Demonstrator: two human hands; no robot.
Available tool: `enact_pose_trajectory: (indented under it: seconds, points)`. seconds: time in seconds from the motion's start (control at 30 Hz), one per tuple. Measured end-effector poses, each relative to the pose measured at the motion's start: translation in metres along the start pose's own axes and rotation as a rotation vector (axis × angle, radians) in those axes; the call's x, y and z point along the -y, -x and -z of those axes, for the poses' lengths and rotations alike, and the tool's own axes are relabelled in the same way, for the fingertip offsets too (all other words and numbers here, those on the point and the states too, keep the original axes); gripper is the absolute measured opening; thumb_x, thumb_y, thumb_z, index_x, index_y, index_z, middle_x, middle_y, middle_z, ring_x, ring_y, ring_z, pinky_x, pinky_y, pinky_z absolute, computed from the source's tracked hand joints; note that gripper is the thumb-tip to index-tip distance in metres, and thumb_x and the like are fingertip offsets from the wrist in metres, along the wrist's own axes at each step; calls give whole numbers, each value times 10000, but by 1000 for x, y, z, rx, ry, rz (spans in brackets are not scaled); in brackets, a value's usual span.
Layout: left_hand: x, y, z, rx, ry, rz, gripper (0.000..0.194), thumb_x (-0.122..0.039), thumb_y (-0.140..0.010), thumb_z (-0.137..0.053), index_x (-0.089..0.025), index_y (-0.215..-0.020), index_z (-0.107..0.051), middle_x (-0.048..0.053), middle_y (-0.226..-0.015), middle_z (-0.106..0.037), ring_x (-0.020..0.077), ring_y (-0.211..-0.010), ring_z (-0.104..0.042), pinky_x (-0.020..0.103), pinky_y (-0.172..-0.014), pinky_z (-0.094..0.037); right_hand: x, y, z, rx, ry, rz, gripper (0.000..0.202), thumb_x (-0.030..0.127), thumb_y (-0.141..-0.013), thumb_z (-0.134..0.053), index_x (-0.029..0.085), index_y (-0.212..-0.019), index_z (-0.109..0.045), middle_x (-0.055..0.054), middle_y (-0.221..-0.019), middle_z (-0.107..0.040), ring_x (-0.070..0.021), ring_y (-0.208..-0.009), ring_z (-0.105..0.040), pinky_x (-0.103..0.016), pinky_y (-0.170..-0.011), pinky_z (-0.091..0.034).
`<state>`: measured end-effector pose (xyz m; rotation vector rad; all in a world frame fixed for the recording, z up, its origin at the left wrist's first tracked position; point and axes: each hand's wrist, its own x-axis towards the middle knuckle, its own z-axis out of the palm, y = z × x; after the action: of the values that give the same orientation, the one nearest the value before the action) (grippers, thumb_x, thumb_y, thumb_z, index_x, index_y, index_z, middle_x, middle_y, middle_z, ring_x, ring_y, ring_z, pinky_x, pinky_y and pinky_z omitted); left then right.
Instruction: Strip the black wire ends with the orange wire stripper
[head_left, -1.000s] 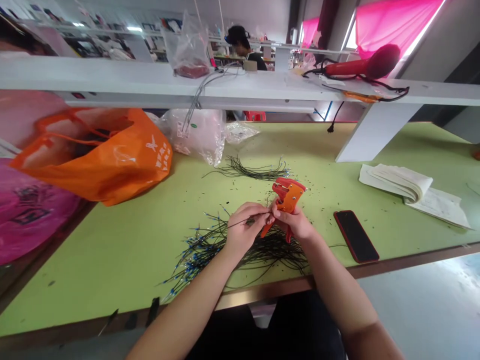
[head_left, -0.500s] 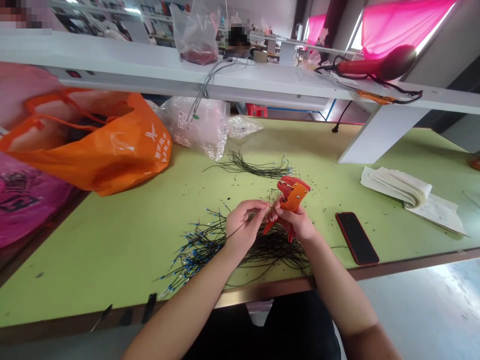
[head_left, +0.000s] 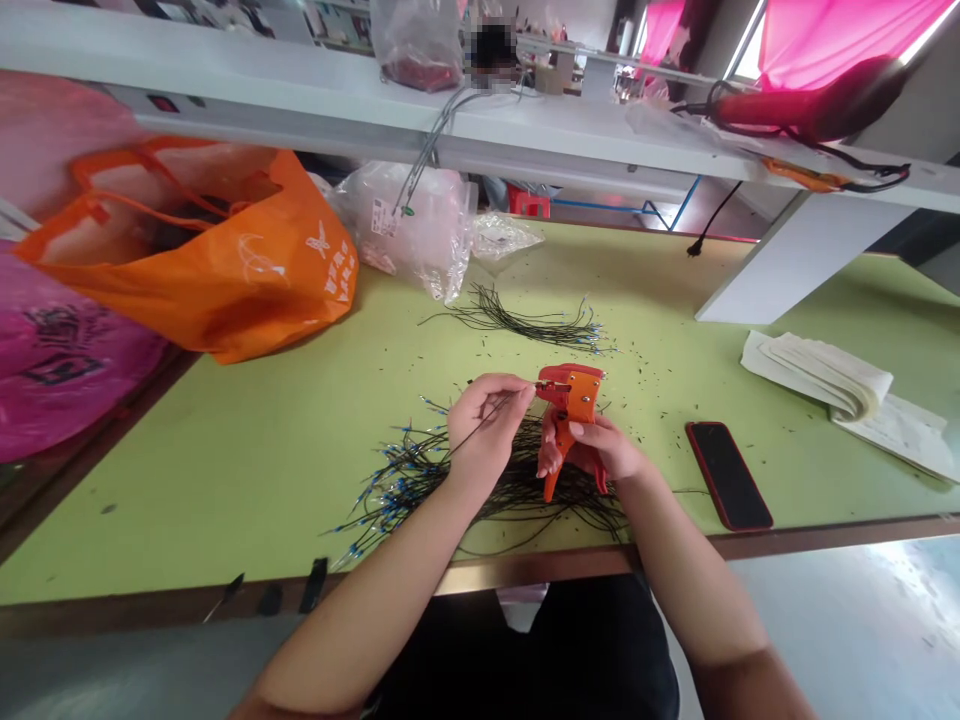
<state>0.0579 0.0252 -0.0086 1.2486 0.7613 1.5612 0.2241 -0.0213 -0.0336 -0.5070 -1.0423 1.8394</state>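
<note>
My left hand (head_left: pixel 487 420) pinches a thin black wire (head_left: pixel 474 432), its fingertips right at the jaws of a red and orange hand tool (head_left: pixel 582 395). The tool's handles are in my right hand (head_left: pixel 592 447), with its jaws pointing left toward the pinched wire. Whether the wire's end sits inside the jaws is too small to tell. Beneath both hands lies a large pile of black wires (head_left: pixel 397 480) with blue ends, partly hidden by my hands and forearms. A smaller bundle of similar wires (head_left: pixel 525 322) rests farther back on the green table.
A phone (head_left: pixel 729 475) and folded papers (head_left: pixel 832 385) lie at the right. An orange bag (head_left: pixel 262 270) and clear plastic bags (head_left: pixel 412 225) stand at the back left. A white shelf (head_left: pixel 585 130) spans the back. Small black scraps dot the tabletop (head_left: pixel 225 450).
The tool has turned so its jaws point left and now meet my left fingertips, where they were apart before. The camera view has shifted slightly.
</note>
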Motion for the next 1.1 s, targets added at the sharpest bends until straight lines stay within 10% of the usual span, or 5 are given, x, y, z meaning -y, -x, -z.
enact_pose_trajectory:
  seconds: [1.1]
  points:
    - [8,-11,3,-31,248,308,416,-454,-527,-992,-172,-716,-751,26,-738,-715,110,-641,-613,236,-619,-524,-1,1,-1,-62,68,42,486,609,-943,-645,148,-1098,-634,1,-668,-656,-168,-603,-648,-344,-637,-609]
